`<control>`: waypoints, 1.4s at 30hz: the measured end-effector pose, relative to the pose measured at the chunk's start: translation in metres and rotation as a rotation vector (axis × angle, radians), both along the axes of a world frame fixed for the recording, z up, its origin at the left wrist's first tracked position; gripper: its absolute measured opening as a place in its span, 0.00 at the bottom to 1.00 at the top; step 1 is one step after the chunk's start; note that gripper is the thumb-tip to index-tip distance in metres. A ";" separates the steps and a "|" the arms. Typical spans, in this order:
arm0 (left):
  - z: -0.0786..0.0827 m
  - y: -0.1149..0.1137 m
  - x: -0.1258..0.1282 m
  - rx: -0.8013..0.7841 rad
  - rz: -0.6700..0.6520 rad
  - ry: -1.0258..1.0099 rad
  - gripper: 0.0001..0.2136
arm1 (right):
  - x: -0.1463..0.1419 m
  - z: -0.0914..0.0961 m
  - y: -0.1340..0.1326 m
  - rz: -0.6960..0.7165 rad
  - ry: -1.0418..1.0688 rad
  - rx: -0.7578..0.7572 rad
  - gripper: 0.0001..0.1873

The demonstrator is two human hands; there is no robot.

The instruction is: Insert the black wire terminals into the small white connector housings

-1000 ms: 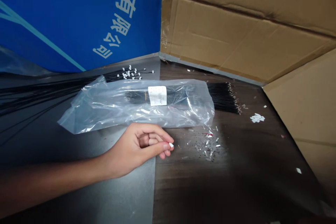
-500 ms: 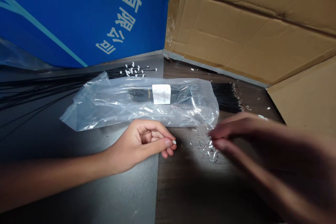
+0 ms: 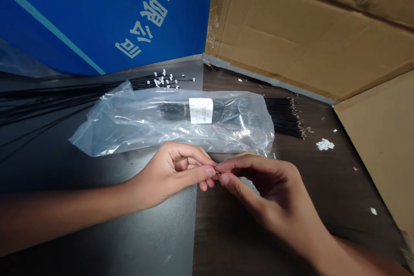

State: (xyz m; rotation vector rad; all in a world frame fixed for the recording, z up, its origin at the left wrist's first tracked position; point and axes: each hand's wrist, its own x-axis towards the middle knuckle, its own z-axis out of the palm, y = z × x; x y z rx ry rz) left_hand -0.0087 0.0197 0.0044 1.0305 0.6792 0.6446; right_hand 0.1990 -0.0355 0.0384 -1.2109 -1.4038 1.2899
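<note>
My left hand (image 3: 181, 170) is closed in a pinch between thumb and forefinger. The small white connector housing that showed at its fingertips is now mostly covered. My right hand (image 3: 274, 185) is also closed, its thumb and forefinger pinching a tiny dark, metallic-looking piece (image 3: 217, 172) right against the left fingertips. Whether that piece sits inside the housing I cannot tell. Behind the right fingers, a small heap of shiny bits (image 3: 250, 184) is partly hidden. Just beyond both hands lies a clear plastic bag (image 3: 136, 133) with a white label (image 3: 201, 111) and a dark wire bundle inside.
Black wires with white connectors (image 3: 161, 81) stretch along the back left. More black wire ends (image 3: 283, 116) lie beyond the bag's right side. White housings (image 3: 325, 144) are heaped at the right. A blue panel (image 3: 80, 17) and cardboard (image 3: 274, 30) wall off the back.
My right hand has come left from over the heap of shiny bits to meet the left fingertips. My left hand stays nearly in place. The view has shifted slightly.
</note>
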 end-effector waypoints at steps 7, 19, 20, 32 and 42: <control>0.001 -0.004 0.004 -0.039 0.073 0.005 0.07 | 0.006 0.004 0.009 0.113 0.127 -0.237 0.04; -0.002 -0.007 0.004 -0.029 0.123 0.023 0.12 | 0.005 0.000 0.008 0.068 0.158 -0.220 0.04; -0.001 -0.007 0.004 -0.013 0.118 0.024 0.12 | 0.005 -0.001 0.007 0.056 0.135 -0.204 0.04; 0.002 -0.010 0.008 0.130 0.156 0.147 0.09 | 0.001 -0.006 -0.003 -0.076 -0.154 0.048 0.04; 0.004 -0.010 0.008 0.168 0.158 0.187 0.07 | 0.005 0.000 0.004 -0.041 -0.112 -0.122 0.05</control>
